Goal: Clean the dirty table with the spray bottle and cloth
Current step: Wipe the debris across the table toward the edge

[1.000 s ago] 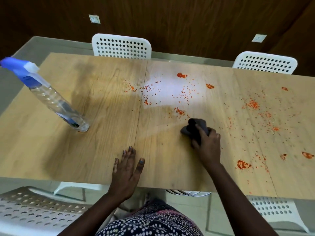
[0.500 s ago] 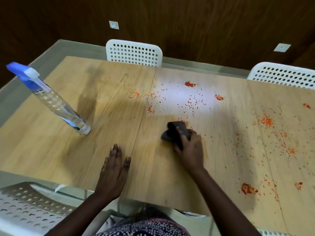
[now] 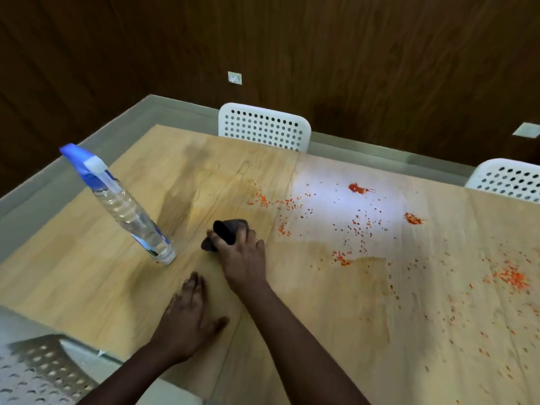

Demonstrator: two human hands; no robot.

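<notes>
Wooden table [image 3: 336, 331] fills most of the view, but its right side and near edge are cut off by the frame. Both forearms also leave the picture at the bottom. Two white chairs with round holes stand at the far side: the first chair [image 3: 264, 127] shows only its backrest, and the second chair [image 3: 508, 179] is partly cut by the right border. A third chair [image 3: 38, 372] at the lower left is blurred and only partly seen.

Clear spray bottle [image 3: 128, 209] with a blue and white head stands on the left part of the table, and it looks tilted in this wide view. It seems to hold clear liquid, but the level is hard to make out.

Dark cloth [image 3: 226, 233] is bunched under the right hand [image 3: 242, 258], whose fingers curl over it and press it on the table, just right of the bottle's base. A large part of the cloth is hidden by the fingers. The left hand [image 3: 190, 317] lies flat on the table near the front edge, fingers straight and close together; it is a little blurred.

Orange crumbs [image 3: 511, 277] and some red smears [image 3: 357, 188] are scattered over the middle and right of the table. The area around the bottle and the cloth has almost none. A bright patch of reflected light lies near the far middle.
</notes>
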